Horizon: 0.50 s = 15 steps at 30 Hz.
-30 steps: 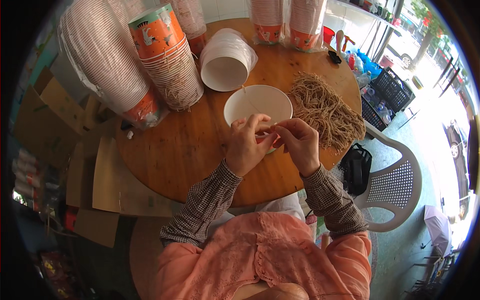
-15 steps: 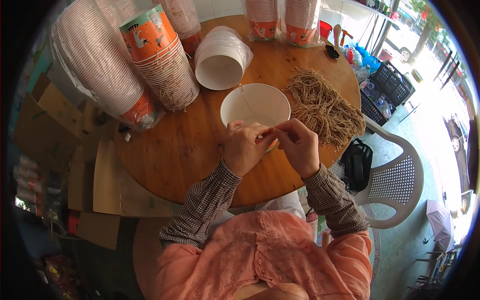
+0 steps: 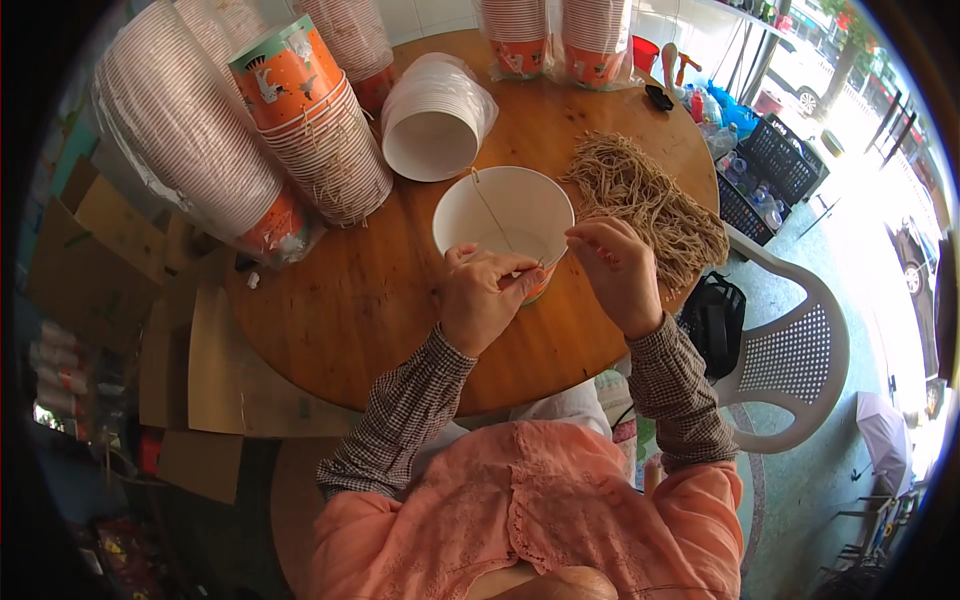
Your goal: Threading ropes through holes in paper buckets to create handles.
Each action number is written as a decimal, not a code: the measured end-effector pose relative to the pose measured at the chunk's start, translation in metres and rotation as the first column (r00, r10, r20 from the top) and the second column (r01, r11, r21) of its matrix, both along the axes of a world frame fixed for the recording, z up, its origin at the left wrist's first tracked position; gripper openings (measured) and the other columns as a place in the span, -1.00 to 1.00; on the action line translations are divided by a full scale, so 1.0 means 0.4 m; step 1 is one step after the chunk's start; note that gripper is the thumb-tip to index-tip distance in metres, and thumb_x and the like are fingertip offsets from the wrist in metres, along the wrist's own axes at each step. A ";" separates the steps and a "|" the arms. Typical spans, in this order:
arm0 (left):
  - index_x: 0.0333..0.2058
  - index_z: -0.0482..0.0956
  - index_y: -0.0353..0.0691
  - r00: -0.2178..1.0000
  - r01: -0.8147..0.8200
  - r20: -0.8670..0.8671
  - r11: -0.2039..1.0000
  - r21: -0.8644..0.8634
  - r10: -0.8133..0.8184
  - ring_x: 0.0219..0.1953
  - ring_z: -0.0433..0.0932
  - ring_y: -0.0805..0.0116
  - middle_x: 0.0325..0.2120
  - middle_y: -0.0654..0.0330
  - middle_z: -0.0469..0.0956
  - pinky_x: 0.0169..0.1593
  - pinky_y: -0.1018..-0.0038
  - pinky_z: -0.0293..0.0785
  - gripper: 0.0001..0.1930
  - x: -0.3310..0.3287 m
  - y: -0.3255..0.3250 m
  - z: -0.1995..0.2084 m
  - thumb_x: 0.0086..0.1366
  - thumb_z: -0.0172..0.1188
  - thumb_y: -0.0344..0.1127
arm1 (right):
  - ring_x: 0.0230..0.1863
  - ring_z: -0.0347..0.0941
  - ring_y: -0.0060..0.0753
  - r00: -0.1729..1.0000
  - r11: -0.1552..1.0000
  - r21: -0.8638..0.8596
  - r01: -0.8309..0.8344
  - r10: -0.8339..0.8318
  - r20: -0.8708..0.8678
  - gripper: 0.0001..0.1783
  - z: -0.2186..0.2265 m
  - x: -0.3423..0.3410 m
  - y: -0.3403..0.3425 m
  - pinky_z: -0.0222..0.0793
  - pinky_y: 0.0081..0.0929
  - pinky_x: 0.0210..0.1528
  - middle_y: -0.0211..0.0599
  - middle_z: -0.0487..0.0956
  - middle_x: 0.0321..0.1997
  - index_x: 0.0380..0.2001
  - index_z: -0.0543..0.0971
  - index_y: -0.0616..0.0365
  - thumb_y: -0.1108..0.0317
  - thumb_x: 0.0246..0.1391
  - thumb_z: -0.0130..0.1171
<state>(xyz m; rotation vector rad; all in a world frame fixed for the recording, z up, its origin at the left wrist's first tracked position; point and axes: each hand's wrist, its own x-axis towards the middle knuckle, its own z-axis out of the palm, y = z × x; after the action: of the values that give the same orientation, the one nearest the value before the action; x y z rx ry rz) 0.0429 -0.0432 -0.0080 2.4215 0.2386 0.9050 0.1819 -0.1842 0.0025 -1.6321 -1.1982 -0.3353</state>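
Note:
A paper bucket, white inside with an orange printed outside, stands on the wooden table in front of me. A thin tan cord runs from its far rim down across the inside towards the near rim. My left hand is closed at the near rim, thumb and forefinger pinching the cord's near end, a short tip of which shows. Beside the right rim, my right hand is raised with its fingertips drawn together; anything in them is too small to make out. A loose heap of tan cords lies beyond it.
Nested buckets threaded with cords stand at the left, beside long plastic-wrapped stacks. A wrapped stack of white buckets lies behind the bucket. More wrapped stacks line the far edge. A white plastic chair stands right; cardboard boxes sit left.
My hands, together at the near rim before, have parted. The right hand has moved right and slightly up; the left stays at the rim. The bucket has shifted slightly left in view.

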 end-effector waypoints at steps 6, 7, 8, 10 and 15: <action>-0.39 0.66 -0.11 0.999 -0.026 -0.032 0.999 -0.021 0.025 -0.47 0.55 0.39 -0.56 0.29 0.62 0.12 0.28 0.18 -0.82 0.003 0.010 -0.004 0.22 0.24 -0.16 | -0.43 0.50 -0.25 0.902 0.982 -0.160 -0.103 0.025 -0.431 -0.88 -0.020 -0.086 -0.023 0.43 -0.40 -0.32 -0.20 0.55 -0.44 -0.34 0.60 0.23 0.43 0.04 0.22; -0.39 0.64 -0.13 1.000 -0.005 -0.011 0.998 -0.064 0.004 -0.49 0.55 0.39 -0.57 0.28 0.61 0.12 0.29 0.18 -0.83 0.006 0.012 -0.006 0.24 0.22 -0.17 | -0.43 0.50 -0.25 0.901 0.982 -0.160 -0.103 0.024 -0.432 -0.88 -0.015 -0.085 -0.018 0.43 -0.40 -0.32 -0.20 0.55 -0.44 -0.34 0.60 0.23 0.43 0.04 0.22; -0.39 0.62 -0.14 1.000 0.017 0.011 0.994 -0.105 -0.016 -0.50 0.55 0.39 -0.58 0.28 0.61 0.12 0.29 0.18 -0.83 0.009 0.013 -0.008 0.25 0.21 -0.18 | -0.40 0.49 -0.21 0.990 0.998 -0.060 0.006 -0.014 -0.140 -0.88 -0.009 -0.075 -0.008 0.43 -0.35 -0.25 -0.22 0.54 -0.47 -0.33 0.60 0.21 0.44 0.02 0.22; -0.39 0.61 -0.18 1.000 0.018 0.027 0.994 -0.111 -0.015 -0.48 0.55 0.42 -0.56 0.28 0.62 0.08 0.38 0.21 -0.84 0.016 0.014 -0.007 0.27 0.21 -0.22 | -0.30 0.49 -0.10 0.947 0.992 0.004 0.126 -0.122 0.296 -0.84 0.023 -0.044 0.007 0.37 -0.23 -0.09 -0.20 0.53 -0.50 -0.30 0.59 0.14 0.47 -0.02 0.21; -0.36 0.60 -0.23 0.996 0.037 0.086 0.986 -0.165 -0.023 -0.44 0.55 0.47 -0.53 0.25 0.64 -0.01 0.53 0.28 -0.86 0.005 0.027 -0.020 0.31 0.17 -0.30 | -0.22 0.51 -0.13 0.924 0.818 -0.561 -0.129 0.305 0.232 -0.72 0.064 0.070 0.093 0.39 -0.24 -0.12 -0.11 0.57 -0.20 -0.14 0.55 0.15 0.53 0.03 0.09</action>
<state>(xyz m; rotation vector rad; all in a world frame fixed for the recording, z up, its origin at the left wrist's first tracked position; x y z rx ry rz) 0.0450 -0.0325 -0.0161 2.2231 0.2356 0.9331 0.2097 -0.1469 0.0282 -1.9328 -1.8347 -0.1083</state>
